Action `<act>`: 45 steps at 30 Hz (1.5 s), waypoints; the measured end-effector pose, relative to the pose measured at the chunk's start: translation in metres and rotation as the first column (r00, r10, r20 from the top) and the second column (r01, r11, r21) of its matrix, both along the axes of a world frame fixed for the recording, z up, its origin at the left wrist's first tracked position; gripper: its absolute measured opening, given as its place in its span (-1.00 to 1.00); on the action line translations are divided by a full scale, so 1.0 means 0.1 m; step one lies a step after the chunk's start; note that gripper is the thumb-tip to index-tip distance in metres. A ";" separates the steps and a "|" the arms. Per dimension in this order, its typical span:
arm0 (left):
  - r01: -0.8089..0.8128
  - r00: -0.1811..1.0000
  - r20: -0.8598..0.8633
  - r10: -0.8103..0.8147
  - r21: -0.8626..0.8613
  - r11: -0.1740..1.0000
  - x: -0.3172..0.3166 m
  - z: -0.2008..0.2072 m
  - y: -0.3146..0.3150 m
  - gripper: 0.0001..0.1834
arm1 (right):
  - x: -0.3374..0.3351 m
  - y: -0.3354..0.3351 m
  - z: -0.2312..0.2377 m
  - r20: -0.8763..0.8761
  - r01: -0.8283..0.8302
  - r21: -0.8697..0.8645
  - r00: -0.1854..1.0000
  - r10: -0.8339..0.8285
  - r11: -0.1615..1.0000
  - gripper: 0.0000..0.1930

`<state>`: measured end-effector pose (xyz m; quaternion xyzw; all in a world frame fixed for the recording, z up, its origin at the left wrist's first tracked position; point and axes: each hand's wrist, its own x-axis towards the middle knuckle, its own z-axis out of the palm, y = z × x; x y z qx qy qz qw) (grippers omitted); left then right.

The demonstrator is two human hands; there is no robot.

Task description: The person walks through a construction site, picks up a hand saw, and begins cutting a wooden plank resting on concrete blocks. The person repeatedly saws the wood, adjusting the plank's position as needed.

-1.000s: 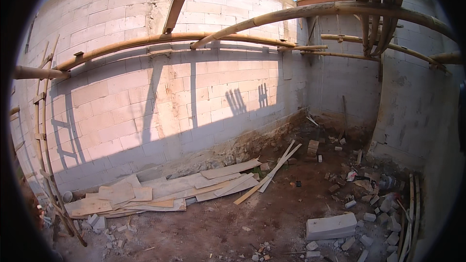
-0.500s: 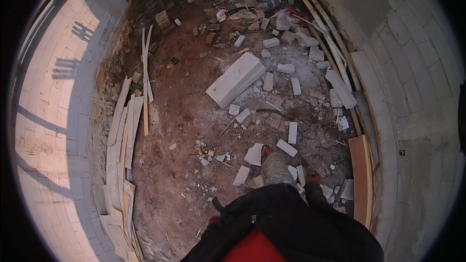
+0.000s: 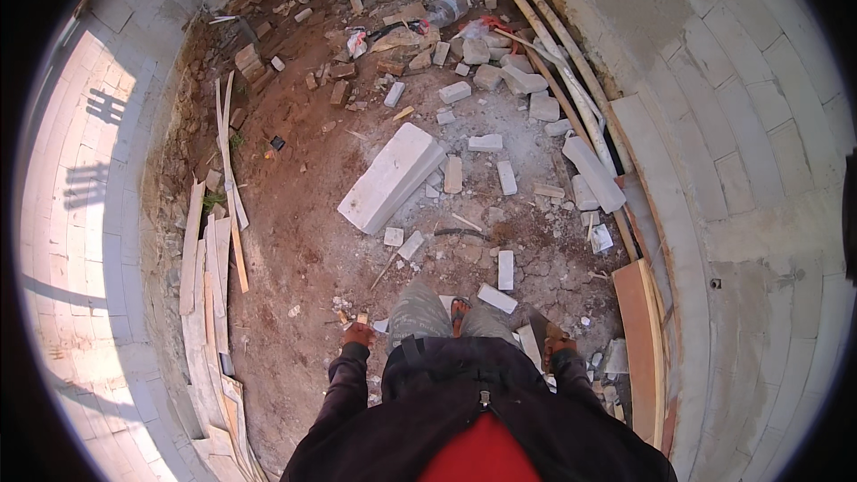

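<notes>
My right hand hangs beside my right leg, its fingers closed round a flat, dark, blade-like tool; its exact kind cannot be made out. My left hand hangs low at my left side. A small tan chip shows on the ground just past its fingers, and whether they are curled or spread is too small to tell. Ahead of my feet lies a long white block, slanting across the dirt. Nearer to me are smaller white block pieces, one of them upright in view.
Wooden planks line the left wall. Long poles and a brown board run along the right wall. Broken blocks and bricks are strewn toward the far end, near a clear plastic container.
My view has shifted rightward and I have stepped, so the blocks sit further left and lower. My left hand has swung out into fuller view; the right hand still carries the flat tool.
</notes>
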<state>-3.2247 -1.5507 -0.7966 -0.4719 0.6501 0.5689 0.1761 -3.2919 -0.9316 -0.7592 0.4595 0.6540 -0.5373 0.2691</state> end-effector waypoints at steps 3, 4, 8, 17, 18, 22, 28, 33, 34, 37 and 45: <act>0.422 0.879 0.216 -0.424 0.060 0.905 -0.39 -0.27 -0.04 -0.82 | -0.07 -0.14 0.29 0.048 0.271 -0.238 0.962 -0.267 0.933 -0.86; 0.534 0.830 0.170 -0.531 0.032 0.845 -0.52 -0.36 -0.05 -0.79 | -0.08 -0.19 0.35 0.055 0.335 -0.241 0.942 -0.332 0.911 -0.86; 0.933 0.352 0.263 -0.899 -0.018 0.360 -1.17 -0.60 -0.22 -0.80 | -0.06 -0.39 0.19 -0.046 0.460 -0.159 0.881 -0.472 0.874 -0.91; 0.286 0.955 0.074 -0.287 0.024 0.958 -2.85 -1.14 -1.11 -0.92 | -0.53 -0.89 -1.16 -0.037 0.173 0.603 0.981 -0.189 0.779 -0.54; 0.254 0.965 0.029 -0.261 0.142 0.957 -3.00 -1.12 -1.33 -0.94 | -0.63 -0.98 -1.13 0.059 0.139 0.647 0.971 -0.230 0.750 -0.56; 0.375 0.920 0.118 -0.374 0.019 0.927 -3.31 -1.00 -1.66 -0.94 | -1.03 -1.32 -0.79 -0.016 0.172 0.680 0.975 -0.221 0.713 -0.56; 0.355 0.869 0.316 -0.381 0.138 0.925 -3.88 -0.94 -1.56 -0.96 | -1.14 -1.64 -0.93 -0.149 0.232 0.664 0.973 -0.178 0.711 -0.58; 0.556 0.802 0.191 -0.566 0.111 0.824 -4.66 -0.99 -0.93 -0.93 | -1.04 -1.60 -1.60 -0.252 0.482 0.540 0.875 -0.414 0.690 -0.77; 0.581 0.789 0.181 -0.587 0.089 0.809 -4.85 -1.01 -0.74 -0.93 | -1.08 -1.55 -1.68 -0.199 0.483 0.529 0.870 -0.451 0.698 -0.79; 0.616 0.760 0.166 -0.628 0.125 0.778 -5.35 -1.00 -0.27 -0.94 | -1.33 -1.37 -1.69 -0.106 0.536 0.431 0.829 -0.549 0.726 -0.81; 0.805 0.548 0.187 -0.815 0.150 0.575 -6.88 -0.64 1.17 -0.91 | -2.24 -0.73 -1.41 0.103 0.512 0.411 0.796 -0.597 0.754 -0.73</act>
